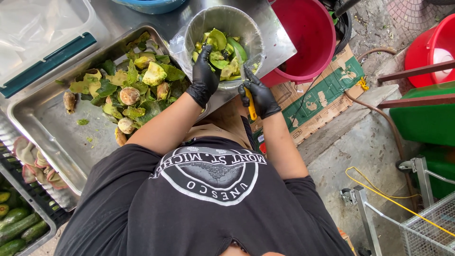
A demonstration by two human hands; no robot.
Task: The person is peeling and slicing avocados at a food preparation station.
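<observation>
On the stainless steel worktop (279, 42), the black-gloved left hand (204, 78) reaches open-fingered into the plastic-lined round metal bowl (225, 21) while the black-gloved right hand (259, 97), just beside the bowl's rim, clamps a yellow-handled knife (250, 106), beyond a red plastic bucket (303, 38).

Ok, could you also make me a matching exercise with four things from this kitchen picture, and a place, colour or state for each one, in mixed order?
Things:
1. metal bowl
2. metal tray
3. bucket
4. knife

Descriptions:
A. red, stands past the counter edge
B. yellow handle, held in the right hand
C. lined with clear plastic, the left hand reaches into it
D. holds peels and brown pits

Pairs: 1-C, 2-D, 3-A, 4-B
</observation>
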